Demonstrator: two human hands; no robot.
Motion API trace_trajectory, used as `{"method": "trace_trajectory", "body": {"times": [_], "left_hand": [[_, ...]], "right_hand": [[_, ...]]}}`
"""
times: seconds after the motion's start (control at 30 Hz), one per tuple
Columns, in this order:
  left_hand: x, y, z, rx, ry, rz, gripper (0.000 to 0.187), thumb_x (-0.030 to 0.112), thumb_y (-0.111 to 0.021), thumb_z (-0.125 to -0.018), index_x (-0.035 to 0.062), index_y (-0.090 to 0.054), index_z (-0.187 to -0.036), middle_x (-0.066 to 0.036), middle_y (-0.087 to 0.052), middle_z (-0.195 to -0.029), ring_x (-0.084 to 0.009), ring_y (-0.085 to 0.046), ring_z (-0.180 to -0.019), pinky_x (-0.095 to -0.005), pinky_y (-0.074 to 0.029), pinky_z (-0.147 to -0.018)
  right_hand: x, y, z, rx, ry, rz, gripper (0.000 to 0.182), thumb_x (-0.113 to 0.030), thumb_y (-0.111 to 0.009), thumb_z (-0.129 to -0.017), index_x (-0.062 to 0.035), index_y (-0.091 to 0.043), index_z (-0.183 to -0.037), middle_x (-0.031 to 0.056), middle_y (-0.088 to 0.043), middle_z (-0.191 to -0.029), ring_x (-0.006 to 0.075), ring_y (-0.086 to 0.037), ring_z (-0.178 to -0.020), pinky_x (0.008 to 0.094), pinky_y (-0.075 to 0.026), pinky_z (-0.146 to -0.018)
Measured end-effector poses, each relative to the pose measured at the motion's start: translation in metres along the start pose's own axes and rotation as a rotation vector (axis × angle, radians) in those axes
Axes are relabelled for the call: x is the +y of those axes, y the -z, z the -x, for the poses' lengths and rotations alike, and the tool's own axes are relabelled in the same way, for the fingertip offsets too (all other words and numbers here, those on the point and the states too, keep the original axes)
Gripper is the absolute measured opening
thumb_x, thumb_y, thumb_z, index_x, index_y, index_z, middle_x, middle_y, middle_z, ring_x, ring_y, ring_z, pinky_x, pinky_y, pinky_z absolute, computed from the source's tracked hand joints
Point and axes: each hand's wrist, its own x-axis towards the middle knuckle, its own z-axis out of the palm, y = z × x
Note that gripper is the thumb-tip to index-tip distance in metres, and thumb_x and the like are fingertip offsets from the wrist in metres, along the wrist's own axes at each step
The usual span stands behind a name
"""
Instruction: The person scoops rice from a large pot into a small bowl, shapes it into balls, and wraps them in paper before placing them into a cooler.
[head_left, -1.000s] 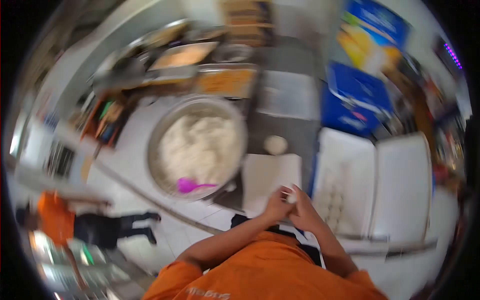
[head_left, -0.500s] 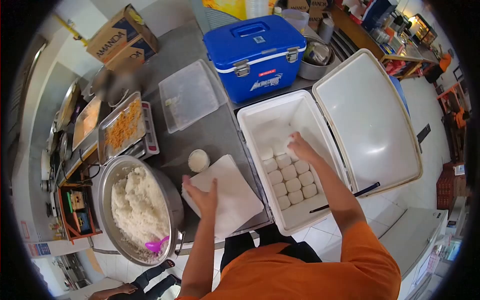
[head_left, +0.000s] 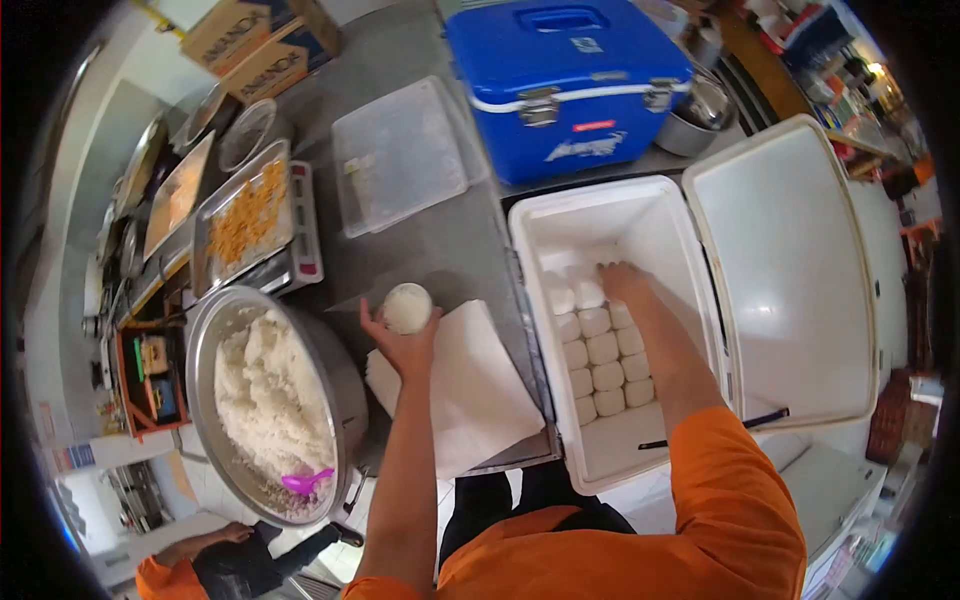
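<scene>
My left hand (head_left: 402, 345) is wrapped round a small round tub (head_left: 408, 308) of white contents, just above a stack of white paper sheets (head_left: 470, 390) on the grey counter. Inside the open white cooler (head_left: 612, 455), my right hand (head_left: 625, 283) reaches down beside several wrapped white round packets (head_left: 603, 348) set in rows; its fingertips are partly hidden, and what they hold, if anything, cannot be made out. A large metal pot of white rice (head_left: 270, 385) with a purple scoop (head_left: 306, 482) stands left of the paper.
A blue cooler (head_left: 570, 90) stands behind the white one, whose lid (head_left: 790, 270) leans open to the right. Plastic lids (head_left: 400, 155) and a tray of orange shreds (head_left: 245, 220) lie on the counter. Another person (head_left: 215, 565) is at the lower left.
My left hand has closed round the tub, which stood on the counter before. My right hand has moved down by the packets at the far end of the rows. The view has shifted.
</scene>
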Motion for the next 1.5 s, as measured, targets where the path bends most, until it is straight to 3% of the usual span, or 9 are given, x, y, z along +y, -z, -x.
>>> {"method": "trace_trajectory", "body": {"times": [0.13, 0.3, 0.47, 0.7, 0.87, 1.0, 1.1, 1.3, 1.5], "left_hand": [[0.021, 0.075, 0.053, -0.125, -0.192, -0.183, 0.126, 0.015, -0.100, -0.060, 0.0068, -0.021, -0.157, -0.022, -0.059, -0.135, -0.0388, -0.059, -0.126, -0.0472, -0.045, -0.111], [0.002, 0.138, 0.103, -0.458, -0.067, -0.230, 0.117, 0.011, -0.097, -0.059, 0.0033, -0.028, -0.153, -0.020, -0.059, -0.137, -0.0390, -0.054, -0.131, -0.0520, -0.041, -0.111], [0.010, 0.126, 0.107, -0.606, -0.216, -0.545, 0.103, 0.007, -0.091, -0.063, 0.0025, -0.035, -0.149, -0.019, -0.057, -0.141, -0.0411, -0.051, -0.134, -0.0555, -0.041, -0.110], [0.010, 0.198, 0.126, -0.558, -0.144, -0.277, 0.096, 0.007, -0.090, -0.066, 0.0032, -0.040, -0.148, -0.021, -0.054, -0.139, -0.0388, -0.051, -0.133, -0.0528, -0.045, -0.108], [0.059, 0.338, 0.128, -0.613, -0.115, 0.612, 0.088, 0.010, -0.091, -0.072, 0.0024, -0.046, -0.147, -0.016, -0.054, -0.139, -0.0267, -0.052, -0.136, -0.0428, -0.045, -0.113], [0.010, 0.447, 0.095, -0.299, -0.006, 0.833, 0.092, 0.017, -0.099, -0.068, 0.0011, -0.051, -0.145, -0.011, -0.060, -0.142, -0.0231, -0.058, -0.133, -0.0409, -0.046, -0.113], [-0.042, 0.508, 0.066, 0.061, 0.227, 0.874, 0.083, 0.012, -0.095, -0.071, -0.0006, -0.054, -0.143, -0.012, -0.063, -0.138, -0.0232, -0.064, -0.124, -0.0405, -0.054, -0.106], [-0.077, 0.572, 0.030, -0.081, 0.160, 1.711, 0.095, 0.067, -0.075, -0.083, 0.0081, -0.047, -0.153, -0.007, -0.053, -0.154, -0.0274, -0.053, -0.140, -0.0572, -0.040, -0.118], [-0.166, 0.605, 0.021, -0.324, 0.126, 0.883, 0.102, 0.042, -0.097, -0.065, 0.0006, -0.054, -0.147, -0.009, -0.064, -0.139, -0.0256, -0.063, -0.127, -0.0433, -0.045, -0.114]], "right_hand": [[-0.012, 0.006, 0.021, 0.110, -0.097, -0.211, 0.083, -0.016, -0.065, -0.093, -0.0101, -0.024, -0.165, 0.0240, -0.054, -0.148, 0.0445, -0.053, -0.135, 0.0542, -0.043, -0.114], [-0.048, 0.036, 0.076, 0.771, 0.049, -0.702, 0.079, -0.007, -0.069, -0.088, -0.0094, -0.033, -0.159, 0.0244, -0.052, -0.148, 0.0457, -0.046, -0.140, 0.0525, -0.041, -0.115], [-0.090, 0.079, 0.127, 0.896, 0.195, -0.778, 0.076, -0.006, -0.071, -0.087, -0.0092, -0.038, -0.156, 0.0227, -0.053, -0.147, 0.0424, -0.049, -0.137, 0.0506, -0.041, -0.114], [-0.175, 0.155, 0.242, 1.243, 0.257, -0.754, 0.040, -0.005, -0.069, -0.089, -0.0035, -0.064, -0.129, 0.0181, -0.068, -0.124, 0.0348, -0.065, -0.117, 0.0457, -0.050, -0.103], [-0.341, 0.178, 0.313, 0.895, 0.624, -1.094, 0.018, -0.009, -0.071, -0.094, -0.0005, -0.071, -0.110, 0.0051, -0.070, -0.088, 0.0118, -0.064, -0.083, 0.0272, -0.051, -0.082], [-0.493, 0.187, 0.345, 0.642, 1.093, -0.574, 0.016, -0.010, -0.074, -0.088, -0.0079, -0.075, -0.103, 0.0092, -0.071, -0.091, 0.0266, -0.069, -0.082, 0.0414, -0.051, -0.081], [-0.577, 0.165, 0.333, 0.597, 0.991, 0.027, 0.015, -0.018, -0.073, -0.087, -0.0151, -0.079, -0.100, 0.0078, -0.072, -0.089, 0.0285, -0.070, -0.084, 0.0465, -0.048, -0.087], [-0.644, 0.147, 0.308, 0.473, 0.893, 0.338, 0.011, -0.015, -0.069, -0.083, -0.0145, -0.079, -0.086, 0.0077, -0.070, -0.081, 0.0279, -0.071, -0.087, 0.0466, -0.047, -0.088], [-0.639, 0.170, 0.328, 0.381, 0.881, 0.231, 0.015, -0.008, -0.064, -0.087, -0.0058, -0.077, -0.094, 0.0205, -0.071, -0.096, 0.0365, -0.072, -0.092, 0.0483, -0.053, -0.085]]}}
